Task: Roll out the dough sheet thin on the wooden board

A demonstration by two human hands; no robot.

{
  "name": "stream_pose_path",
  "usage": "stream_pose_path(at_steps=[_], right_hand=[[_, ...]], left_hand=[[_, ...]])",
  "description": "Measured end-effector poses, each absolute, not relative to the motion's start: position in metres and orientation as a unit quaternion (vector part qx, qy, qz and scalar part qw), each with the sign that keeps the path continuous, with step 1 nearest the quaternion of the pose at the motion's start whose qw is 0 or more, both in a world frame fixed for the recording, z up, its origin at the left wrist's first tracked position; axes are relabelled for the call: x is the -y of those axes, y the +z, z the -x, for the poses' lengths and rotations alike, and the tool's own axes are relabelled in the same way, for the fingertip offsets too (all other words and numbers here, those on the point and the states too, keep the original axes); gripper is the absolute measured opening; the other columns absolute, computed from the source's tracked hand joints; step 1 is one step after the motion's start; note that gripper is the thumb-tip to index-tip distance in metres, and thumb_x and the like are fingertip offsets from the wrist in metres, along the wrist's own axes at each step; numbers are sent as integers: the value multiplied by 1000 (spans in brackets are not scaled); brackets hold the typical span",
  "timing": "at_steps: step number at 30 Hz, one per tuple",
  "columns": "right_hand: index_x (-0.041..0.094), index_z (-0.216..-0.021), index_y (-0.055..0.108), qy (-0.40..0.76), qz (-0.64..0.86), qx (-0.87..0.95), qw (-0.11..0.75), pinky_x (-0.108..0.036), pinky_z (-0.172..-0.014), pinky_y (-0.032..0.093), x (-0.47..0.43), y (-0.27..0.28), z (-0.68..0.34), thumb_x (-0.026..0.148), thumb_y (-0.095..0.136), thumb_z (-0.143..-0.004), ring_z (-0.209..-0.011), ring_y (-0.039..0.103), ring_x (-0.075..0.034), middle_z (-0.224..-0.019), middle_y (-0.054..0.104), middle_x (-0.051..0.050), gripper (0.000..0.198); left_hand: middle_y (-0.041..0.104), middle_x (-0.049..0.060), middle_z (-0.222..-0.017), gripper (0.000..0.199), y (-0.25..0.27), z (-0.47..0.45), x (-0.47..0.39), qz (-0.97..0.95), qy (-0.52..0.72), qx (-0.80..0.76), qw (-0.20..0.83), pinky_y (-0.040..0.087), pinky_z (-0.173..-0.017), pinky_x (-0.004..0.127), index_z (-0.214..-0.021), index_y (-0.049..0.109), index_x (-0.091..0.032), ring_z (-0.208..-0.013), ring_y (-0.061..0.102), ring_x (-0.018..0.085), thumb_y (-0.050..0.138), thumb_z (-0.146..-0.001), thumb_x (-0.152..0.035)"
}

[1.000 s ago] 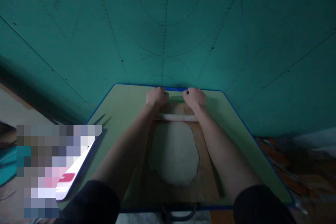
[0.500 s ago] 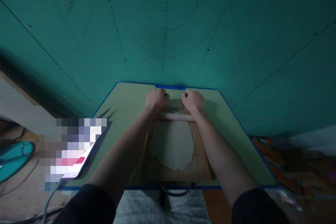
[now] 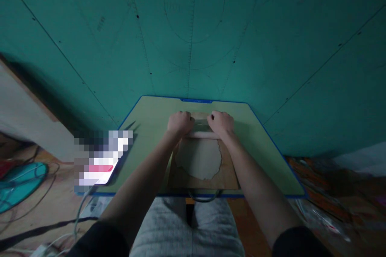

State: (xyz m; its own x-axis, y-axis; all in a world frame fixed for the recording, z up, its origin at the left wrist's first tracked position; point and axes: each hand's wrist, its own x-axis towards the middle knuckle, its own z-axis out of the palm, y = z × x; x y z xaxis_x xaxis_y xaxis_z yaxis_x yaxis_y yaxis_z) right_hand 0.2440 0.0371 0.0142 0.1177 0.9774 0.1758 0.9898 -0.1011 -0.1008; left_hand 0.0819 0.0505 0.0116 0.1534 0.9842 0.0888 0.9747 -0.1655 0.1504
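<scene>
A pale rolled-out sheet (image 3: 199,158), with a ragged edge, lies flat on a wooden board (image 3: 230,176); whether it is dough or clay I cannot tell. Across its far part lies a light rolling pin (image 3: 204,135), its ends hidden by my hands and wrists. My left hand (image 3: 181,123) is closed in a fist at the pin's left end. At the right end my right hand (image 3: 222,123) is closed likewise. Both fists face knuckles forward, a short gap apart, above the board's far end.
The board rests on a pale green table (image 3: 150,116) with a blue rim. A bright pixelated screen (image 3: 104,166) stands at its left, with a cable (image 3: 79,213) hanging down. A green wall (image 3: 193,48) rises right behind the table. Bags and clutter lie on the floor at right.
The camera view has shifted, so the table's front edge sits higher in the picture. My fists and the pin remain at the sheet's far part, slightly nearer the board's far end.
</scene>
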Motion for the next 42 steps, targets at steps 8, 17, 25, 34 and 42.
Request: stream_pose_path(at_steps=[8,17,25,34,42], right_hand=[[20,-100,65,-23,730,671,128,-34,-80,43,4,9,-242,30,47,-89,-100,62,-25,-109,67,-12,23],[20,-111,63,-71,682,718,123,-40,-93,38,92,-8,-236,40,33,-100,-109,55,-28,-121,64,-14,38],[6,-147,36,-53,591,789,158,-54,-113,24,153,-32,-252,50,35,-98,-141,28,-35,-151,39,-23,66],[9,-148,38,-41,617,772,145,-57,-113,23,118,-28,-251,49,37,-97,-142,27,-37,-154,37,-22,64],[9,-144,45,-28,650,753,95,-46,-116,20,69,-5,-245,50,30,-101,-142,34,-29,-150,45,-18,62]], left_hand=[[67,17,-113,41,2,-77,-5,-746,126,-652,-55,49,-85,41,-112,65,-16,-106,61,32,43,-91,-44],[55,15,-141,46,-7,-62,84,-794,140,-587,-79,40,-100,47,-121,62,-19,-127,49,33,34,-99,-48],[47,20,-146,67,-14,-46,146,-830,121,-540,-63,21,-116,54,-146,41,-13,-137,38,38,43,-94,-55],[55,19,-137,65,-8,-51,107,-831,112,-543,-48,28,-111,52,-142,45,-15,-127,46,35,41,-94,-59],[36,21,-154,96,4,-56,52,-832,38,-553,-40,28,-110,47,-151,31,-15,-140,33,38,49,-80,-78]])
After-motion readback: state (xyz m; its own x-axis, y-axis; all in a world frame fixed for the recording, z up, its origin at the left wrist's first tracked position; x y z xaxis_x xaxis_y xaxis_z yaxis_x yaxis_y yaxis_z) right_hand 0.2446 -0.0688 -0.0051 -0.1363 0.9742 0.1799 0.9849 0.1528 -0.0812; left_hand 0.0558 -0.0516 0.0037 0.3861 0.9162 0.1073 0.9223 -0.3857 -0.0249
